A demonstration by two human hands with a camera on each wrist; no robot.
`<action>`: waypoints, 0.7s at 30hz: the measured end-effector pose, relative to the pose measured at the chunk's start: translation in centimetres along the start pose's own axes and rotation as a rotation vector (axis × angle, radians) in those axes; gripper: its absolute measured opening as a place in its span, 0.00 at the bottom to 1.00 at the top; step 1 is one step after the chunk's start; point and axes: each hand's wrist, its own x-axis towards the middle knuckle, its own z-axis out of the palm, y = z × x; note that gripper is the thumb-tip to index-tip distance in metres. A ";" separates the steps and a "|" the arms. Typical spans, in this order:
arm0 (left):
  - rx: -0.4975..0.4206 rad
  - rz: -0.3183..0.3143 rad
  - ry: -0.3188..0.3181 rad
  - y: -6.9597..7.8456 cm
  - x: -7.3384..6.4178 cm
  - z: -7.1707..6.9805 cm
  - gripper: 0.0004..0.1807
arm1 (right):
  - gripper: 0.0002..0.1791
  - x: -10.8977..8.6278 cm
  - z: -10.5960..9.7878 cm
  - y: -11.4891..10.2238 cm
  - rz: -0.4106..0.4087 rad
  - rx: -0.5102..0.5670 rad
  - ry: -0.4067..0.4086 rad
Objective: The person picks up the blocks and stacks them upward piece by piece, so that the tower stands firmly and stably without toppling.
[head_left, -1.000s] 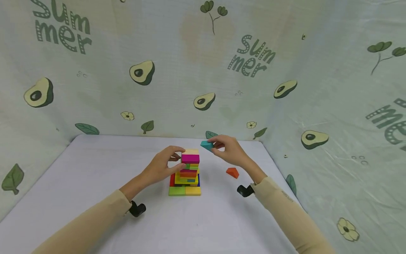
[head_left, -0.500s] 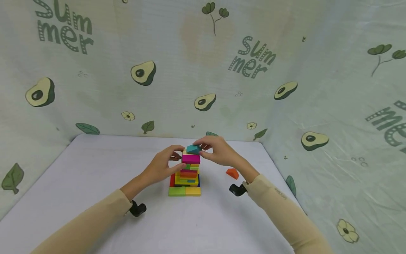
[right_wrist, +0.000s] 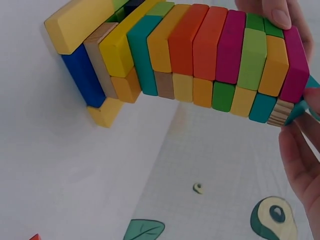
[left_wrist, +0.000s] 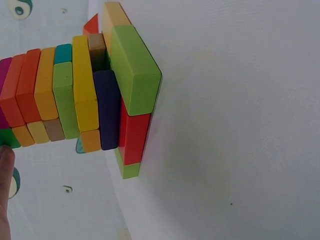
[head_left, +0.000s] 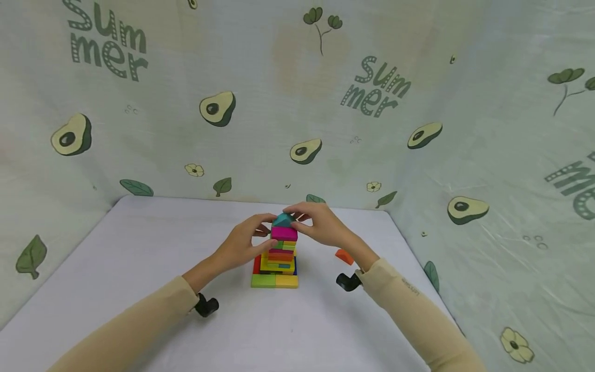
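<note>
A tower of coloured wooden blocks point(head_left: 281, 257) stands upright on the table. At its top, my right hand point(head_left: 322, 225) pinches a teal triangular block point(head_left: 283, 220) between thumb and fingers, right over the uppermost magenta block point(right_wrist: 295, 65). My left hand point(head_left: 240, 243) lies along the tower's left side, thumb and fingers spread apart and touching near the top. In the left wrist view, a fingertip of that hand meets a green block point(left_wrist: 8, 138) at the tower's upper end. Part of the teal block is hidden behind the right fingers.
An orange block point(head_left: 344, 256) lies on the white table point(head_left: 195, 222), right of the tower and close to the right wrist. Green and yellow blocks point(head_left: 274, 281) form the tower's wider front base. A patterned cloth point(head_left: 260, 103) hangs behind and at the sides.
My right hand has carried the teal block leftward from beside the tower to its top and turned it so its peak points up. My left hand has stayed by the tower.
</note>
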 end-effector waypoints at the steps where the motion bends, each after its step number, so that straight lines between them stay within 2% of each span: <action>1: 0.001 0.000 -0.003 0.0 0.0 0.0 0.37 | 0.22 -0.1 0.0 0.0 0.001 -0.003 0.003; 7: 0.008 -0.012 -0.008 0.1 0.0 0.1 0.36 | 0.25 -1.3 -0.4 0.5 0.035 -0.031 0.045; 13: 0.026 -0.005 -0.005 0.3 0.0 0.1 0.36 | 0.25 -4.8 -1.6 2.7 0.148 -0.103 0.086; 21: 0.027 -0.001 0.004 0.1 0.0 0.2 0.36 | 0.25 -10.8 -1.2 8.3 0.387 -0.148 -0.021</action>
